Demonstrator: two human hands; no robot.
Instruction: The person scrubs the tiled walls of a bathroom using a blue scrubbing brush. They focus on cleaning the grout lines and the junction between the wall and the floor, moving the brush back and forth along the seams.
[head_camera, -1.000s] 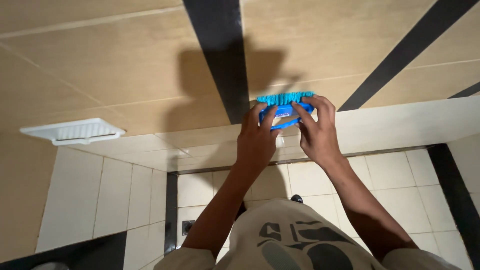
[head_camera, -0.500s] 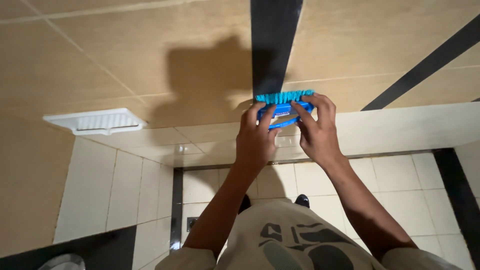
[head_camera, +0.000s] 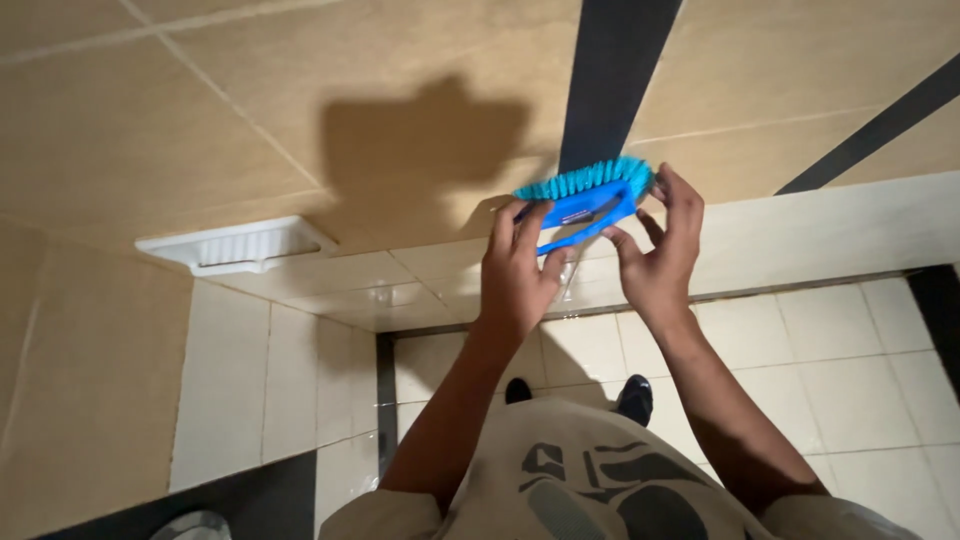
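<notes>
A blue scrubbing brush (head_camera: 585, 202) with turquoise bristles is held up in front of a beige tiled wall (head_camera: 300, 110), bristles toward the wall. My left hand (head_camera: 520, 275) grips its left end and handle loop from below. My right hand (head_camera: 662, 255) holds its right end, fingers curled over the edge. The brush sits beside a dark vertical tile stripe (head_camera: 615, 80). Both forearms reach up from the bottom of the view.
A white wall-mounted soap dish (head_camera: 235, 245) sticks out at the left. A pale ledge (head_camera: 830, 225) runs along the wall on the right. Below are glossy white floor tiles (head_camera: 830, 330), dark tile bands and my two dark shoes (head_camera: 635, 395).
The view has drifted, so the dark stripe and soap dish now sit further right. The brush has tilted, right end up. Both hands keep their hold on it.
</notes>
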